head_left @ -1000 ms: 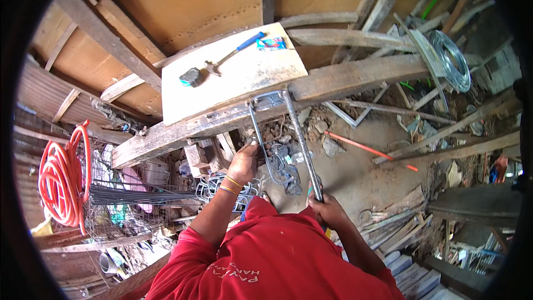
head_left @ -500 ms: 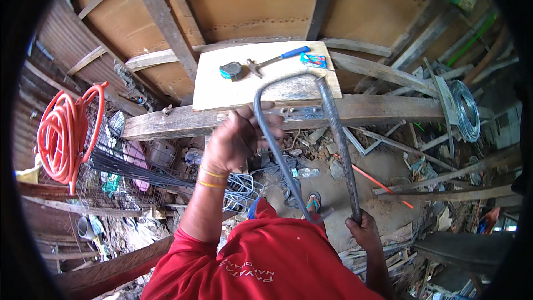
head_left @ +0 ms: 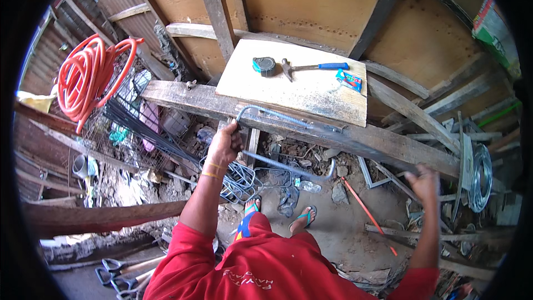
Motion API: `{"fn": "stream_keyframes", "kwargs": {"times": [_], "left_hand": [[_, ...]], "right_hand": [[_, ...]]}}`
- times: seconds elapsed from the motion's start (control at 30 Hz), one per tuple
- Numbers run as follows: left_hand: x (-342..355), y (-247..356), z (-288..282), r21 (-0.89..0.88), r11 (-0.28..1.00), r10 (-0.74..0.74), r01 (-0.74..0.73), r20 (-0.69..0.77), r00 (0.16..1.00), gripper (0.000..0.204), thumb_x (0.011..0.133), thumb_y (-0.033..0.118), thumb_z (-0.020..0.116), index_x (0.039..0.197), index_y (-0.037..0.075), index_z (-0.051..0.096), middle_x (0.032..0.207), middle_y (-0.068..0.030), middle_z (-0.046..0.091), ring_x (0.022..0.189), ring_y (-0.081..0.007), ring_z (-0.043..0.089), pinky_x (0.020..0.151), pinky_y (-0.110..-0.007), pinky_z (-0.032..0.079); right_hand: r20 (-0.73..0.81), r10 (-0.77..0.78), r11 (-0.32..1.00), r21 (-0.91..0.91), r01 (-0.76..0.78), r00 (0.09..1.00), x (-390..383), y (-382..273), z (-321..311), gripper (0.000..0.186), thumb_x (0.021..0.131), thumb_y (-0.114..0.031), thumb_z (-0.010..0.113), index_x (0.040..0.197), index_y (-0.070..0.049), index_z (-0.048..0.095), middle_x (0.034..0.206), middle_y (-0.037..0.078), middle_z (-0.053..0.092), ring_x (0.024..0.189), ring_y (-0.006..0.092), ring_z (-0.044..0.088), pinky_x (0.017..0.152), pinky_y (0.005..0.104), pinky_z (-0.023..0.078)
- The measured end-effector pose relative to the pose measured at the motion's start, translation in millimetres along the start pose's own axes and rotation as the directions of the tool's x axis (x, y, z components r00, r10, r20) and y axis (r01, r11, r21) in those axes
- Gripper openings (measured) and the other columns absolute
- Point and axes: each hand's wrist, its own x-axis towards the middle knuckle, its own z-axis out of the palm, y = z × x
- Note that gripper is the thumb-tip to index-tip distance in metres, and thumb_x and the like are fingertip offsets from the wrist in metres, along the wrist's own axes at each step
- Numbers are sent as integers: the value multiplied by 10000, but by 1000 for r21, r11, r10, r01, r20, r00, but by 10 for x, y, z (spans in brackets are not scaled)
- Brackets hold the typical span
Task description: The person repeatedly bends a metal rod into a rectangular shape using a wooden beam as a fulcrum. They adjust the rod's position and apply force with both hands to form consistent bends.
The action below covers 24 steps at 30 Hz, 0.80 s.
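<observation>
My left hand [head_left: 225, 144] grips a grey bent steel rod [head_left: 286, 174] at the front of a timber beam [head_left: 419, 153]; the rod's upper arm lies along the beam. My right hand [head_left: 423, 180] is closed on the end of a long dark metal bar [head_left: 377, 153], blurred, which reaches left to the rod near small metal fittings [head_left: 327, 129] on the beam. Behind them, a pale board [head_left: 252, 84] carries a tape measure [head_left: 264, 66], a blue-handled hammer [head_left: 330, 66] and a small blue packet [head_left: 348, 80].
A coiled red hose [head_left: 83, 78] hangs at left above wire mesh and black rods [head_left: 152, 133]. A wire coil [head_left: 482, 178] hangs at right. Bent steel pieces [head_left: 233, 186], rubble, a plastic bottle [head_left: 311, 186] and an orange rod [head_left: 369, 216] lie below. Shovels [head_left: 119, 272] sit at lower left.
The bent rod was lifted and turned, and now lies sideways along the beam. My right hand has swung up and rightward with the bar. The view has shifted.
</observation>
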Motion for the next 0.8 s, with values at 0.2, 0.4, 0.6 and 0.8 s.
{"fn": "stream_keyframes", "kwargs": {"times": [0.2, 0.4, 0.6, 0.8], "left_hand": [[745, -377, -8, 24, 999, 36, -32, -206, 978, 223, 1013, 248, 583, 815, 147, 568, 587, 51, 411, 481, -96, 324, 506, -275, 315], [988, -585, -42, 128, 991, 55, -29, -199, 978, 253, 1040, 294, 550, 810, 191, 525, 582, 75, 359, 495, -102, 297, 548, -307, 338], [926, -565, 9, 68, 996, -43, 55, -172, 984, 247, 1060, 286, 504, 841, 172, 514, 598, 60, 393, 478, -101, 313, 543, -311, 359], [968, -549, -23, 99, 994, -36, 56, -190, 981, 205, 1049, 281, 516, 881, 165, 536, 572, 67, 335, 461, -97, 276, 543, -300, 325]], "right_hand": [[346, 190, 955, 151, -254, 919, 768, 1189, 259, 495, 711, -310, 853, 1093, -26, 716, 1124, 232, 695, 1053, 382, 665, 929, 455, 511], [387, 143, 983, 53, -177, 911, 1002, 1508, 926, 597, 714, -314, 849, 1202, -6, 695, 1222, 256, 670, 1145, 383, 649, 995, 415, 497], [458, 124, 975, 110, -195, 880, 969, 1640, 1373, 634, 735, -353, 834, 1217, 27, 675, 1172, 256, 692, 1101, 405, 667, 980, 409, 505], [405, 94, 943, 257, -212, 910, 914, 1648, 1340, 575, 766, -433, 798, 1102, 23, 703, 1056, 268, 703, 1011, 419, 681, 903, 444, 516]]}}
